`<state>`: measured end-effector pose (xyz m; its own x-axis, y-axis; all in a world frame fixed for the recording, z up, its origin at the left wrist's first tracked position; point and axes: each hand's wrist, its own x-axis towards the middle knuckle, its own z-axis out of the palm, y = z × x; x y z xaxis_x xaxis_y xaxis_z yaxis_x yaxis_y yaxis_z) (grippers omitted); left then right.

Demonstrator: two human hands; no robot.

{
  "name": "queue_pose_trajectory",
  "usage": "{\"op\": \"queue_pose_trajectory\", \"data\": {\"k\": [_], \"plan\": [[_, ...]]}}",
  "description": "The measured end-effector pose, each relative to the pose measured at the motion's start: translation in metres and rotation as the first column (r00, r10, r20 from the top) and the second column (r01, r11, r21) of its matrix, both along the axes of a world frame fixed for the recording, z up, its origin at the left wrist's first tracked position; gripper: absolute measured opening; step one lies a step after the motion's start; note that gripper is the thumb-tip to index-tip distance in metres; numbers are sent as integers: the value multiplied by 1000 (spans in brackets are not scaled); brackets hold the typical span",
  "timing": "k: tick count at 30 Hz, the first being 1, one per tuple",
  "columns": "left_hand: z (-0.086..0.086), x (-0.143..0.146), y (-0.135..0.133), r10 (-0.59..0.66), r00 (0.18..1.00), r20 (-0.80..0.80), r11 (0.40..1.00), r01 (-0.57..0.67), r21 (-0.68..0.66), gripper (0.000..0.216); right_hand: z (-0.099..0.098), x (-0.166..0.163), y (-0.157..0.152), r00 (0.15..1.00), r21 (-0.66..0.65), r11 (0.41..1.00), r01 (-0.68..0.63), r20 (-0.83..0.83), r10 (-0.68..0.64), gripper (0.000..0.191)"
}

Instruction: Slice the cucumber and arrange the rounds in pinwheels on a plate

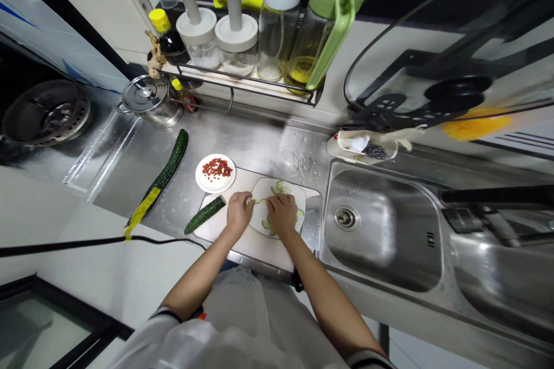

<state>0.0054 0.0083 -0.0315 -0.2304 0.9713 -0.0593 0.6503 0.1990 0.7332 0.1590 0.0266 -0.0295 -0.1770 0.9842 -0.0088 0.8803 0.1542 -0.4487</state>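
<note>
My left hand (239,213) is closed at the left rim of a white plate (258,223), with pale green cucumber slices at its fingertips. Over the middle of that plate, my right hand (283,212) has its fingers bent down and pinched on a thin cucumber slice, mostly hidden beneath them. More cucumber slices (281,187) lie around the plate's edge. The plate rests on a pale cutting board (246,245). A cut length of cucumber (205,214) lies on the board left of my left hand. Behind it, a small white dish (216,188) holds red dried berries.
A whole cucumber (168,166) lies on the steel counter at left, near a lidded pot (149,101). The sink (385,230) is right of the board. Above, a rack (246,83) carries jars and bottles. A black cable (164,240) crosses at lower left.
</note>
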Motion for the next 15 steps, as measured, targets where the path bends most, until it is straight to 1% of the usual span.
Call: {"op": "queue_pose_trajectory", "data": {"k": [3,8,15], "plan": [[1,0,0,-8,1000,0,1000,8,5,18,-2,2,-5,997,23,997,-76,25,75,26],[1,0,1,-8,1000,-9,1000,8,3,18,-7,3,-13,974,58,979,-197,121,190,27],[1,-1,2,-1,1000,2,1000,1,1,17,-10,7,-16,955,60,967,-248,184,233,30]]}}
